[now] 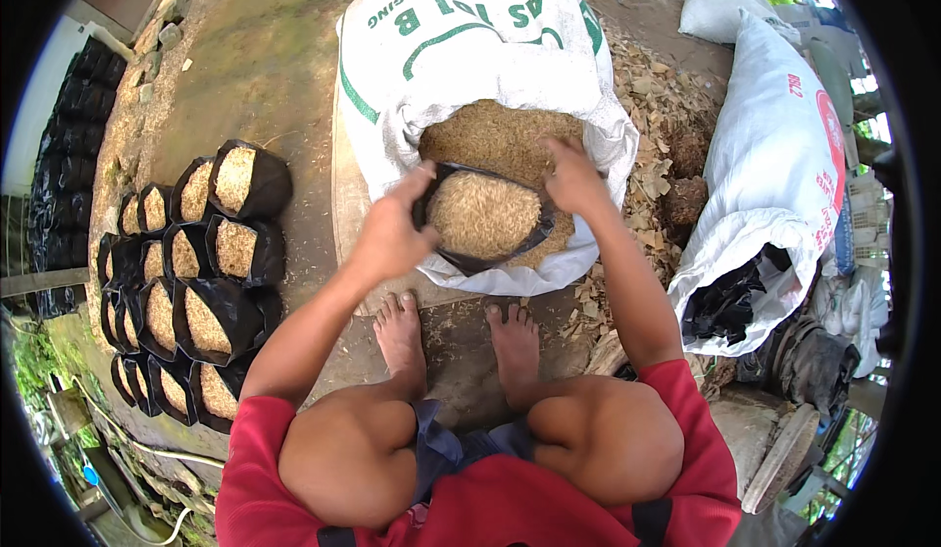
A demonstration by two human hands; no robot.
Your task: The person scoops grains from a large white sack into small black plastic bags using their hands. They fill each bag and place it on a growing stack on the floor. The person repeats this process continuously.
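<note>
A black plastic grow bag (481, 253), filled with pale rice husks (485, 212), stands tilted in the mouth of a large white woven sack (481, 69). More husks (500, 131), browner in tone, lie loose inside that sack. My left hand (397, 220) is at the bag's left side, its fingers and thumb around the rim; blur softens the contact. My right hand (577, 179) is by the bag's right rim, over the loose husks, with fingers bent. Whether it grips the rim cannot be told. The husks in the bag look blurred.
Several filled black bags (253, 183) stand in rows on the ground at left. At right lies a white sack (772, 150) with black plastic (728, 297) in its mouth. Dry leaves (643, 106) and brown husky chunks (687, 201) lie between the sacks. My bare feet (401, 337) are near the sack.
</note>
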